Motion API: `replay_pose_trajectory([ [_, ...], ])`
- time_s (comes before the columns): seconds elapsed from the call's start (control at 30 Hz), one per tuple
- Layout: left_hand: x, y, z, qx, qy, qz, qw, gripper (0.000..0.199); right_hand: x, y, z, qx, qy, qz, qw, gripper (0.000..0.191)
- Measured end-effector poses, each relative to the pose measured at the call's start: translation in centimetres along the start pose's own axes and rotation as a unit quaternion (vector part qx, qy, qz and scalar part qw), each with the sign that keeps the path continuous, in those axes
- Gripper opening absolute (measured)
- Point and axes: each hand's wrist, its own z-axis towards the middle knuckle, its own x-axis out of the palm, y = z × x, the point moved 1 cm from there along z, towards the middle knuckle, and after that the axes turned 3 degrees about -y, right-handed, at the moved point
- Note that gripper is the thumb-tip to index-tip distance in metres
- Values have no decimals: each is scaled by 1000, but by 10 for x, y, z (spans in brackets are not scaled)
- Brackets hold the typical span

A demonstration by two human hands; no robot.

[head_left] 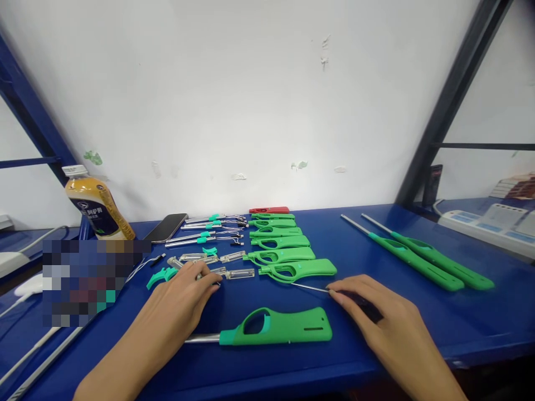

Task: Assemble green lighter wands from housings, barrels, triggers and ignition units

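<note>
My right hand (376,312) is closed round the dark handle of a screwdriver (310,287), whose thin metal shaft points left toward the nearest green handle shell (315,268). Fingers curled together, my left hand (188,292) rests among small clear plastic fuel tanks (240,274); whatever is between its fingertips is hidden. A teal trigger piece (161,277) lies beside that hand. In front of both hands is a green long-reach lighter (288,327), its metal tube partly behind my left wrist. More green shells and one red shell (270,210) form a column behind.
Metal tubes with teal collars and wires (203,238) lie at the back. A phone (168,227) and a yellow drink bottle (98,206) are at the left. Two whole green lighters (418,262) lie on the right of the blue table (346,356). A white wall stands behind.
</note>
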Motion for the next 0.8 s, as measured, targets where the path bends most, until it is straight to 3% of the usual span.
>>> replay_pose_trajectory([
  [0.47, 9, 2, 5, 6, -1, 37, 999, 38, 0, 3, -1, 2, -9, 14, 1000, 16],
  [0.67, -4, -6, 5, 19, -30, 12, 999, 34, -5, 7, -2, 11, -47, 42, 998, 12],
  [0.8, -13, -26, 1, 33, -76, -45, 996, 27, -8, 6, -4, 59, -73, 86, 992, 15],
])
